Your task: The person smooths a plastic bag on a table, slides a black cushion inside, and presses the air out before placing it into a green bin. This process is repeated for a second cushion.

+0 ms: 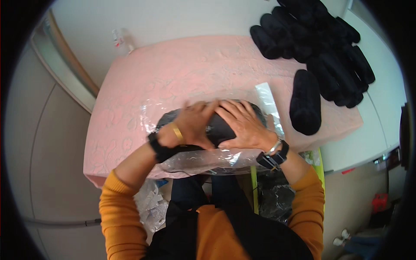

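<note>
A dark, rounded bundle [219, 128] lies at the table's near edge inside a clear plastic bag [199, 157]. My left hand [193, 123] presses flat on its left half, slightly blurred, with the fingertips pointing to the far side. On the right half rests my right hand [245, 126], palm down with fingers spread. Thumbs point toward each other near the bundle's front side. Both hands are open and touch the bag from above. What exactly is in the bag is partly covered by my hands. The bag's white flap strip [269, 106] sticks out to the right.
A pink patterned cloth [143, 73] covers the table. One black plush slipper-shaped piece [305, 102] lies right of the bag, with a pile of several more [320, 47] behind it. Below right, a yellow-green-edged container holds dark wrapped things [276, 197]. Crumpled clear plastic [151, 203] lies below left.
</note>
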The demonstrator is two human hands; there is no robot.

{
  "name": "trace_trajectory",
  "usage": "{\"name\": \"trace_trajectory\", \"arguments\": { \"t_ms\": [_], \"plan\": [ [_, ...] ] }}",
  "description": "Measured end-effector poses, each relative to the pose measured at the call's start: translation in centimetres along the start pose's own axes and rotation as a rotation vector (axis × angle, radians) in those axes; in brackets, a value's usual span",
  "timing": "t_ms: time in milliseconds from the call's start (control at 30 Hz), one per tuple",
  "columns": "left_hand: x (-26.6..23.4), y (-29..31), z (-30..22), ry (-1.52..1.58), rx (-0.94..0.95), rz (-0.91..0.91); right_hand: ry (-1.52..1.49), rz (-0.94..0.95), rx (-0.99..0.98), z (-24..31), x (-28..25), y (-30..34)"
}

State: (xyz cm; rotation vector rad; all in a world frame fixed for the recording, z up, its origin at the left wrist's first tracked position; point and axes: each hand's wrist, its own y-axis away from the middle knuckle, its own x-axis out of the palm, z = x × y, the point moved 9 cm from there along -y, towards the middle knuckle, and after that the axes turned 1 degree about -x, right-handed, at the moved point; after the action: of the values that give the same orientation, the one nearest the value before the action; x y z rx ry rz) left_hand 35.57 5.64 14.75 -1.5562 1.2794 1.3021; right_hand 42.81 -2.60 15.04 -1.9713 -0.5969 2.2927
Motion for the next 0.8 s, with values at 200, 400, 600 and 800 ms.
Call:
{"name": "trace_trajectory", "arguments": {
  "t_ms": [200,400,600,800],
  "plan": [
    [0.9,4.7,7.4,0.098,-0.047,0.009,-0.099,-0.010,-0.003,-0.3,1.0,-0.7],
    [1.4,7.0,7.2,-0.092,-0.036,-0.051,-0.125,-0.191,-0.016,0.2,0.4,2.3],
    [2.9,6.4,7.8,0.197,-0.041,-0.028,-0.119,-0.234,0.320,-2.4,-0.8,10.7],
    [4.2,6.4,8.7,0.535,-0.073,-0.168,-0.063,-0.609,0.488,-0.2,-0.4,20.2]
  ]
}}
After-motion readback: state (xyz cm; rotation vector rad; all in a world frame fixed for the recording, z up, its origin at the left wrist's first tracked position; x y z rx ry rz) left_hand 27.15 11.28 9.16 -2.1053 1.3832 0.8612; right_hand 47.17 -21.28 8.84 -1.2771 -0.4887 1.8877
